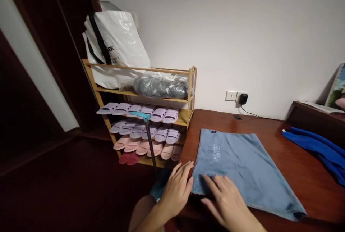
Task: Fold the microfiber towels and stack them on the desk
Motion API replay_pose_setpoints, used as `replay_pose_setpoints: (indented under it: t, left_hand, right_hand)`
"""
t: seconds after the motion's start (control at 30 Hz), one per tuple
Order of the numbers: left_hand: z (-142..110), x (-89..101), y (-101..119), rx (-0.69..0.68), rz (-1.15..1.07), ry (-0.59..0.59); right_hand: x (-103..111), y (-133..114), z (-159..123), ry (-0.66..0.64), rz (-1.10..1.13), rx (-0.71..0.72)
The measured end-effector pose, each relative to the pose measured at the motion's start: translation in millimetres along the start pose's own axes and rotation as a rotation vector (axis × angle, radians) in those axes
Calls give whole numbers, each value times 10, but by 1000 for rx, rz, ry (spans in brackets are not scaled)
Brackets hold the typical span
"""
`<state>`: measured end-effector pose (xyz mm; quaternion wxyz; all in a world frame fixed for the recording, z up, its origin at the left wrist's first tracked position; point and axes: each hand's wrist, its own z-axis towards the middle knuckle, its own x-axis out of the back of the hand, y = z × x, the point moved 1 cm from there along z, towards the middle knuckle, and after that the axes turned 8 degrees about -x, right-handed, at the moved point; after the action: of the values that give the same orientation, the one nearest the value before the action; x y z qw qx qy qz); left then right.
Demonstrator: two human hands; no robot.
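A light blue cloth [242, 163] lies flat on a dark red-brown wooden table [291, 167], its near corner by the table's front left edge. My left hand [176, 189] rests at that near left corner with its fingers stretched out, touching the cloth's edge. Beside it, my right hand [226, 203] lies flat on the cloth's near edge with fingers spread. Neither hand grips anything.
A bright blue garment [318, 149] lies at the table's right. Left of the table, a wooden shoe rack [188, 91] holds several purple and pink slippers, a white bag [115, 48] and a dark plastic-wrapped bundle [161, 86]. A thin pole [151, 145] stands before the rack. A charger [243, 99] is plugged in.
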<state>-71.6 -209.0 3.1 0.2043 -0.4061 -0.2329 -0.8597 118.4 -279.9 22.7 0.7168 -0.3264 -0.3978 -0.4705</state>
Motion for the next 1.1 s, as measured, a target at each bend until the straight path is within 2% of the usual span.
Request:
replay_pose_setpoints:
  t: [0.07,0.13,0.2,0.37,0.53,0.67,0.8,0.93,1.1]
  left_hand:
    - [-15,1,-8,-7,-15,-19]
    - [-24,6,-15,-9,-33,-30]
    - [-25,6,-19,-2,-56,-20]
    - [-35,-17,-47,90,-175,23]
    - [-48,16,-90,160,-365,28]
    - [47,124,-103,138,-468,30]
    - [174,303,-64,94,-483,90]
    - [267,444,74,28,-477,153]
    - [437,465,302,-44,-490,295]
  right_hand:
    - [-238,-161,96,-9,34,12]
    - [-400,-164,136,-55,102,-26]
    - [-459,-99,150,-122,211,-102]
    - [-314,-4,206,-288,467,-219]
    - [-218,-45,250,-344,508,-236]
    - [-213,-59,271,-343,539,-250]
    - [-209,5,352,-379,640,-269]
    - [-219,84,406,-435,810,-321]
    - [-247,116,396,-412,933,-300]
